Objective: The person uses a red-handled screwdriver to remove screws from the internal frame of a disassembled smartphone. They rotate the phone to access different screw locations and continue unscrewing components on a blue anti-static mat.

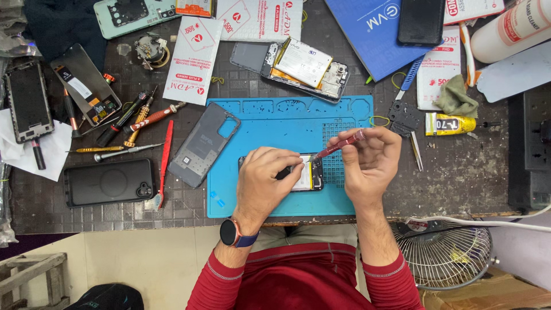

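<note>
An opened phone [310,175] with its white battery showing lies on the blue repair mat [270,120]. My left hand [265,179] rests on top of it and pins it down, hiding most of it. My right hand [370,163] grips a red-handled screwdriver [340,144], its tip angled down to the phone's upper right corner. A grey phone back cover [204,143] lies over the mat's left edge.
Another opened phone [298,68] lies behind the mat. Several screwdrivers [138,123] and a black phone case [109,182] are on the left. A yellow glue tube [450,123], blue notebook [379,26] and white bottle [511,28] sit right. A small fan [445,255] stands below the table edge.
</note>
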